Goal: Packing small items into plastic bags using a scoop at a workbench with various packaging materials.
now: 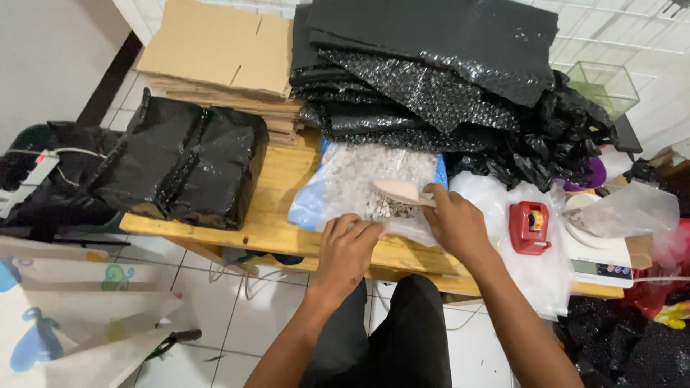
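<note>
While right hand [454, 219] grips scoop [400, 192], left hand [346, 248] pinches bag [359, 176]; tape dispenser [530, 227] beside.

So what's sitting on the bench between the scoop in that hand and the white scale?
In the head view, a red tape dispenser sits between the pale scoop, held by the right hand, and the white scale, resting on clear plastic sheeting.

Pale scoop [399, 191], red tape dispenser [530, 227]
</note>
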